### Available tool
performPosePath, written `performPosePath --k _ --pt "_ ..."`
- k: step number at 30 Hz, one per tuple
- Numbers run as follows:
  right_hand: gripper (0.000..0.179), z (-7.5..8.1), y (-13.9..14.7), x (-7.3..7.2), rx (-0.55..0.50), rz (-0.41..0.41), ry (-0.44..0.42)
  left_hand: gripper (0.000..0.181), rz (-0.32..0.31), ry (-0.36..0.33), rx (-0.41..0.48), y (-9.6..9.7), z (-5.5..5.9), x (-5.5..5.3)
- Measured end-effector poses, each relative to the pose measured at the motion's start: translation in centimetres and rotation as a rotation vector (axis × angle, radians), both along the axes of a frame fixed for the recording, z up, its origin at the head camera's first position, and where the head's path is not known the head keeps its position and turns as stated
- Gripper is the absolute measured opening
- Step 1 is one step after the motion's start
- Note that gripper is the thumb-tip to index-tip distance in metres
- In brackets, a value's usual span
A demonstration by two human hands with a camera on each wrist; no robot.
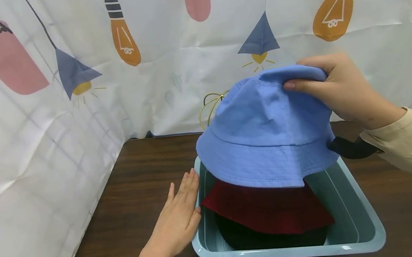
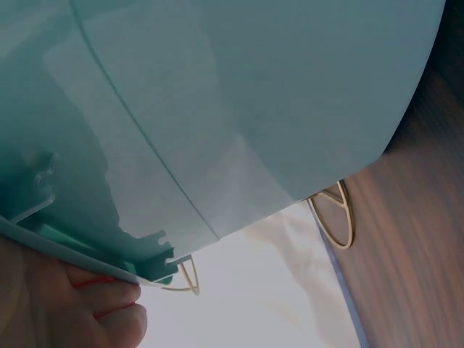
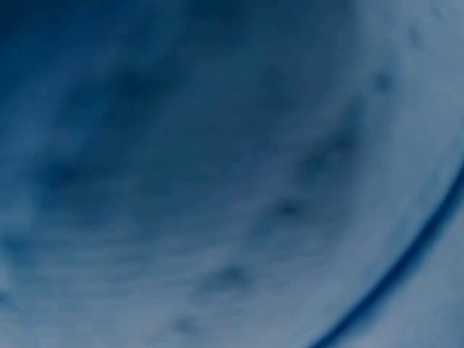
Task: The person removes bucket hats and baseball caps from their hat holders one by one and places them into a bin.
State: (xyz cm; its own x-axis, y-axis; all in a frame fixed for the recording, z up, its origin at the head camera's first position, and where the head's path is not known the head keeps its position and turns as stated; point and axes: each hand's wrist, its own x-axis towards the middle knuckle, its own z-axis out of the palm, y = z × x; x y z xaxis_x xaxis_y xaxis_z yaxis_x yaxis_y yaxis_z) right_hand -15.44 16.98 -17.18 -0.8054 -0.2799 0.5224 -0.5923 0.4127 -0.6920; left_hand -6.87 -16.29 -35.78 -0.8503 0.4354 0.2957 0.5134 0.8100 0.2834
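Observation:
A blue bucket hat (image 1: 266, 132) hangs above a light blue plastic basin (image 1: 366, 211), brim down and tilted. My right hand (image 1: 343, 85) pinches it by the crown, thumb in front and the other fingers hidden behind. Blurred blue cloth (image 3: 217, 159) fills the right wrist view. Inside the basin lies a dark red hat (image 1: 270, 210), its upper part covered by the blue one. Under that, a black or very dark green hat (image 1: 274, 240) shows at its lower edge. My left hand (image 1: 176, 222) rests with straight fingers along the basin's left rim.
The basin stands on a dark wooden table (image 1: 135, 192). Behind it, a gold wire piece (image 1: 208, 108) rises, partly hidden by the blue hat. A white printed curtain (image 1: 172, 62) hangs along the back and left sides.

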Motion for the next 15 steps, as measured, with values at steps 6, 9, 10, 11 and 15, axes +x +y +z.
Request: performPosePath --k 6,9,10,11,15 --pt "0.018 -1.1 1.6 1.5 0.015 0.037 -0.103 0.066 -0.002 -0.017 0.001 0.1 0.0 -0.1" --pt "0.017 -1.8 2.3 2.1 0.05 0.013 -0.184 0.066 0.003 -0.028 0.0 0.0 0.0 -0.1" --pt "0.016 -2.0 2.5 2.3 0.065 0.008 -0.214 0.066 0.003 -0.029 -0.004 0.0 0.0 -0.1" --pt "0.013 -2.3 2.7 2.5 0.085 0.007 -0.233 0.067 0.005 -0.034 -0.005 0.0 0.0 -0.1" --pt "0.006 -3.2 3.2 3.2 0.122 0.056 -0.331 0.067 0.0 -0.045 -0.02 0.0 0.1 -0.2"
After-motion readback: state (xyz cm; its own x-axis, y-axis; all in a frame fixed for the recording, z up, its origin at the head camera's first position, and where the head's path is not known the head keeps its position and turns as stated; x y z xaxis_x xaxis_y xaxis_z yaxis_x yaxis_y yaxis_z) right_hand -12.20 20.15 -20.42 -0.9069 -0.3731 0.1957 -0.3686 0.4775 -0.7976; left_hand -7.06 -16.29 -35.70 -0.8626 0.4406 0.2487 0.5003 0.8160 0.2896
